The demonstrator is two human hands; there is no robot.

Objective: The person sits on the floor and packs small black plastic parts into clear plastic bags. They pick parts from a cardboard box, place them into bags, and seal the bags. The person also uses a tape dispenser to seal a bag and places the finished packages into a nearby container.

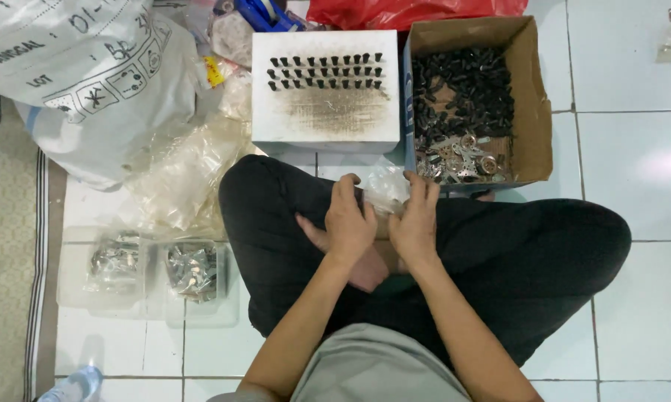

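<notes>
Left hand (pixel 348 222) and right hand (pixel 416 223) both pinch a clear plastic bag (pixel 384 190) over the lap; a loose grip risks spilling contents.

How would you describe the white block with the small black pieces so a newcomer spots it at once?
Start at the person's crossed legs on the tiled floor; directly ahead of the knees sit two containers side by side. The white block is the one beside the brown cardboard box. It alone has black pieces standing in neat rows, above a sooty smudge.
</notes>
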